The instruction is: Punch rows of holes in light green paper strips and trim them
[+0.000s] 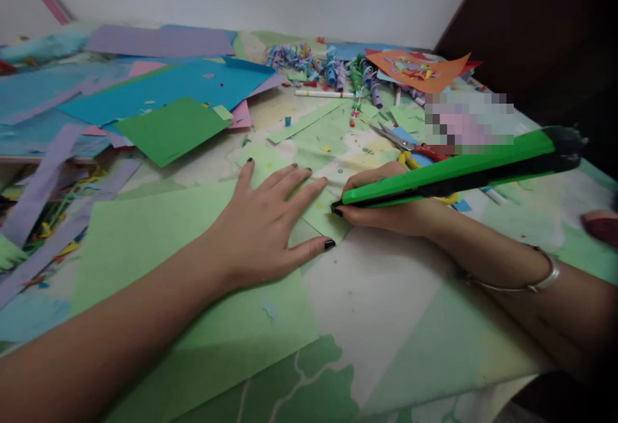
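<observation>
My left hand [263,220] lies flat with fingers spread on a large light green paper sheet [159,243], pressing it to the table. My right hand [391,207] is wrapped round a bright green utility knife [458,172]. The knife's tip touches the paper's right edge near my left thumb, and its black rear end points up and to the right. A silver bangle [541,278] circles my right wrist.
Scissors with red and yellow handles [410,146] lie just behind my right hand. Blue, purple and green paper sheets [168,91] cover the left and back. Curled paper strips [313,62], a white marker [323,94] and an orange sheet [415,69] sit at the back.
</observation>
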### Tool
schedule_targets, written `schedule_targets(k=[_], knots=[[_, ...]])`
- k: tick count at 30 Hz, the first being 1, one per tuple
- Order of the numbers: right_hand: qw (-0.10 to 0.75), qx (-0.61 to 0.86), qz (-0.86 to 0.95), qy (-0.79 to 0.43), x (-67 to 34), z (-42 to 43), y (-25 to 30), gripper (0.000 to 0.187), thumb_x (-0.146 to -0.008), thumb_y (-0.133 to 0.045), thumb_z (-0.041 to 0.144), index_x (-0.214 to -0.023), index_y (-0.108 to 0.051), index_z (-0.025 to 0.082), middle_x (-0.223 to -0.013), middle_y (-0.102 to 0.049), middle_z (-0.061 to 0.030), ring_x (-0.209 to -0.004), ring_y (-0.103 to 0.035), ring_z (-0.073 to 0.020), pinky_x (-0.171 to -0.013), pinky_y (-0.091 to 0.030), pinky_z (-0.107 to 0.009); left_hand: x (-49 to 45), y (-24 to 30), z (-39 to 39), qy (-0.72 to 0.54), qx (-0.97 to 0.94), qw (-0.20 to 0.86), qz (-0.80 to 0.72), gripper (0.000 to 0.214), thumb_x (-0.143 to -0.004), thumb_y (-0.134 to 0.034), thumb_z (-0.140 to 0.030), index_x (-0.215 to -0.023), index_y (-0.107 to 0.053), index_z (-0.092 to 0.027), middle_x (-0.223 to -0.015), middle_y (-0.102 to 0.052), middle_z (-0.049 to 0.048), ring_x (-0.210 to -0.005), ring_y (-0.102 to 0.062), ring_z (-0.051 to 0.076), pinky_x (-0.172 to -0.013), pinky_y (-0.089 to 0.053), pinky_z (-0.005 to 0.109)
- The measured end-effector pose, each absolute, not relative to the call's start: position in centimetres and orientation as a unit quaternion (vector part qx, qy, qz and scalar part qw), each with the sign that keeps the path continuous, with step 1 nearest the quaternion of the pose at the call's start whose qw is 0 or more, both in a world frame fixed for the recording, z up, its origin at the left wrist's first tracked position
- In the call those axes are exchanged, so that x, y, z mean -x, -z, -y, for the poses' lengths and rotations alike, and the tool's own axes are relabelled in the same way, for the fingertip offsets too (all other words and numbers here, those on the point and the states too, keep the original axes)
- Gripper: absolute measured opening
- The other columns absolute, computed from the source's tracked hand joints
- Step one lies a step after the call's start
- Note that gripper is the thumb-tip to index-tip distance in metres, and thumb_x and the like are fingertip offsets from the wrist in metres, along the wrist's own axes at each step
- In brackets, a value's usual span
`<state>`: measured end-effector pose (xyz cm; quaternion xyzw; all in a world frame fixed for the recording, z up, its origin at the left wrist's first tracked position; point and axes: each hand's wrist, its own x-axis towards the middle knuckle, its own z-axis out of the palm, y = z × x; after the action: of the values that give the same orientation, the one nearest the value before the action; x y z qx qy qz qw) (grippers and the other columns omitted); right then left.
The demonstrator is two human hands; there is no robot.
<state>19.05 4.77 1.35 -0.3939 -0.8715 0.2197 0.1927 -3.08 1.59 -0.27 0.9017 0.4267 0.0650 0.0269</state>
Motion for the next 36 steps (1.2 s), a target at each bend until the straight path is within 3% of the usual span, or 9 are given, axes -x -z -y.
schedule_targets(k=[5,14,22,36], knots=[[0.189,0.381,0.868,-0.257,-19.2,-5.1,-1.5,0.018,-0.08,-0.061,0.028,-0.067,-0.059,0.016,-0.059,-0.055,0.0015,-0.057,-0.046,-0.0102,-0.054,-0.037,-0.023,3.5,0.0,-2.6,-0.083,-0.91,-0.026,-0.405,0.071,-0.084,-0.037,-0.069,-0.135,-0.041,-0.02,-0.132,-0.049,0.0155,-0.126,-0.04,0.034,-0.108,-0.003,0.067],[0.192,0.368,0.872,-0.261,-19.2,-5.3,-1.4,0.031,-0.083,-0.063,0.037,-0.062,-0.051,0.018,-0.058,-0.044,0.0032,-0.056,-0.041,-0.0094,-0.051,-0.034,-0.024,4.4,0.6,-4.1,-0.106,-0.917,-0.02,-0.385,0.073,-0.077,-0.038,-0.077,-0.118,-0.051,-0.017,-0.105,-0.046,0.014,-0.102,-0.042,0.034,-0.095,-0.031,0.06],[0.203,0.366,0.871,-0.257,-19.1,-5.3,-1.0,0.027,-0.084,-0.06,0.029,-0.061,-0.052,0.017,-0.054,-0.043,0.0042,-0.054,-0.041,-0.0085,-0.054,-0.035,-0.024,4.3,0.7,-4.4,-0.112,-0.907,0.02,-0.405,0.047,-0.09,-0.037,-0.058,-0.121,-0.052,-0.026,-0.099,-0.043,0.0091,-0.092,-0.039,0.029,-0.082,-0.037,0.051],[0.208,0.377,0.863,-0.265,-19.0,-5.0,-1.3,0.023,-0.081,-0.06,0.028,-0.062,-0.054,0.017,-0.054,-0.045,0.0046,-0.052,-0.039,-0.0071,-0.052,-0.033,-0.021,4.1,0.6,-4.2,-0.102,-0.901,0.021,-0.421,0.048,-0.089,-0.036,-0.058,-0.123,-0.052,-0.029,-0.099,-0.043,0.0092,-0.094,-0.039,0.03,-0.083,-0.035,0.051]])
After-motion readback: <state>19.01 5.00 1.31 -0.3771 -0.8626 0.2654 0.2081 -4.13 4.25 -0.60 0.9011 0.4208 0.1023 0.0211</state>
